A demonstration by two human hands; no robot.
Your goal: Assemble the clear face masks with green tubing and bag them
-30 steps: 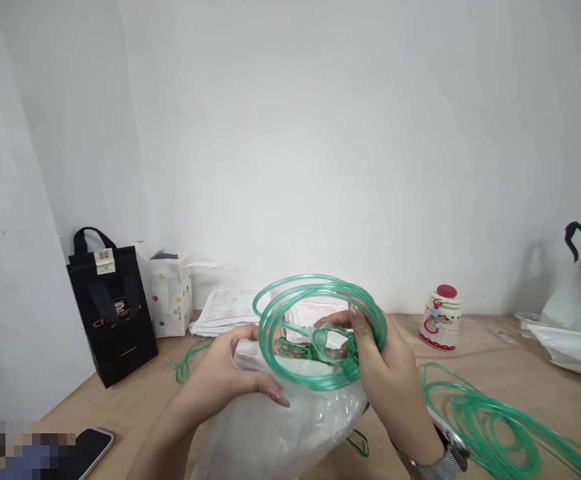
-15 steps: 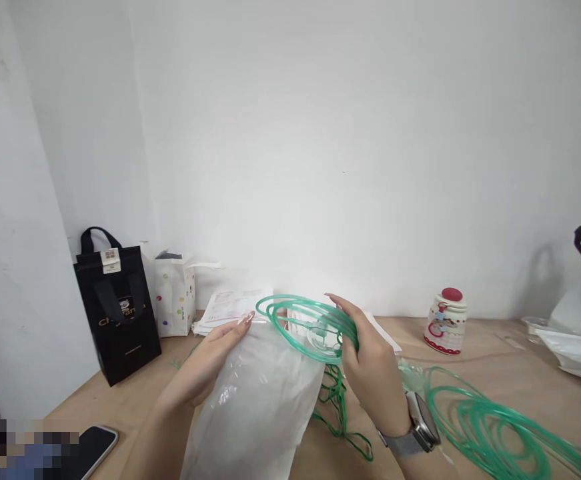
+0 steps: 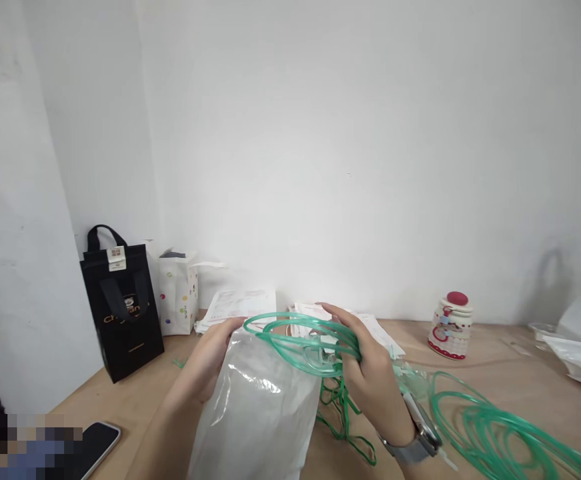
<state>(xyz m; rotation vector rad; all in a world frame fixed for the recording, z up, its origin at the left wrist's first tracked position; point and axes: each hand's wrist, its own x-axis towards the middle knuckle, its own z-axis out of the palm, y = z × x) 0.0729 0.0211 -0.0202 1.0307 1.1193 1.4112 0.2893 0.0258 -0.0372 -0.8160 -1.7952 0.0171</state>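
My left hand (image 3: 219, 352) grips the upper left edge of a clear and white plastic bag (image 3: 257, 407); its fingertips are hidden behind the bag. My right hand (image 3: 370, 370), with a watch (image 3: 415, 433) on the wrist, is closed around a coil of green tubing (image 3: 290, 320). A clear plastic piece, perhaps a mask, shows within the coil near the right fingers. The coil's left end overlaps the top of the bag. Below my right hand, green elastic straps (image 3: 343, 417) lie tangled on the table.
More coiled green tubing (image 3: 500, 427) lies at right on the brown table (image 3: 510, 363). Behind stand a red-lidded jar (image 3: 451, 327), stacked papers (image 3: 240, 308), a black bag (image 3: 125, 320) and a dotted white bag (image 3: 177, 297). A phone (image 3: 95, 447) is at lower left. White packaging (image 3: 580, 350) sits far right.
The tubing coil has moved slightly left and down, over the bag's top. My left fingers have slipped behind the bag's edge. The view has shifted a little.
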